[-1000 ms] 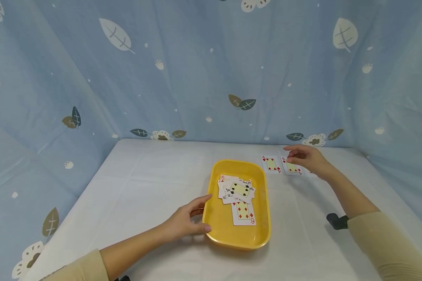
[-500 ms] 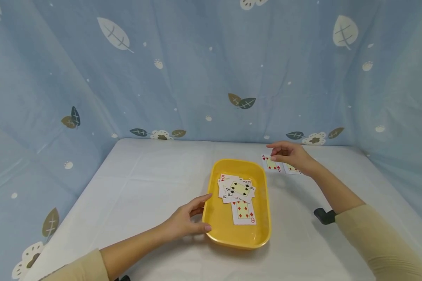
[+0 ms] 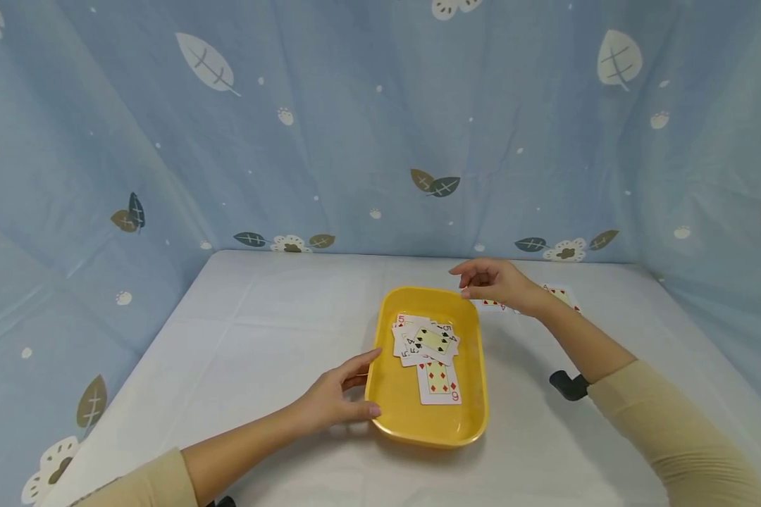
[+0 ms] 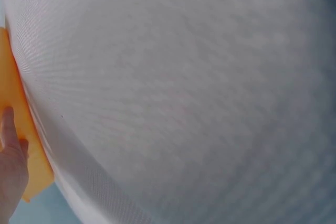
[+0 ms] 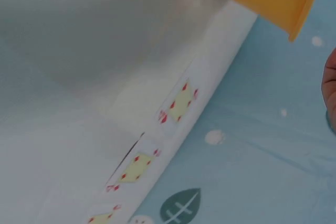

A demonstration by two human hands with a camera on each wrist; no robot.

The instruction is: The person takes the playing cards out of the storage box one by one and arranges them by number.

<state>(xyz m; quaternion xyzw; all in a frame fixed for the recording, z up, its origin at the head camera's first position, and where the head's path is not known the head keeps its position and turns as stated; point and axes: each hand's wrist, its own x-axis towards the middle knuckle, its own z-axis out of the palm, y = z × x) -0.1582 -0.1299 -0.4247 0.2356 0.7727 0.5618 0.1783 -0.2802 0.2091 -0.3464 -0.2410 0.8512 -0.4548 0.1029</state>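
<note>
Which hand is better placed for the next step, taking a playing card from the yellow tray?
Likely the right hand: it appears empty, near the far right corner of the yellow tray. The left hand holds the tray's left side.

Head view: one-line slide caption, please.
Left hand touching a yellow tray of playing cards, right hand near its far-right corner, red-suited cards on the white table.

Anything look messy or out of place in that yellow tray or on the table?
Only the playing cards in the yellow tray look untidy: they're piled at differing angles, and a diamond card juts from the heap. Nothing looks spilled or damaged.
</note>
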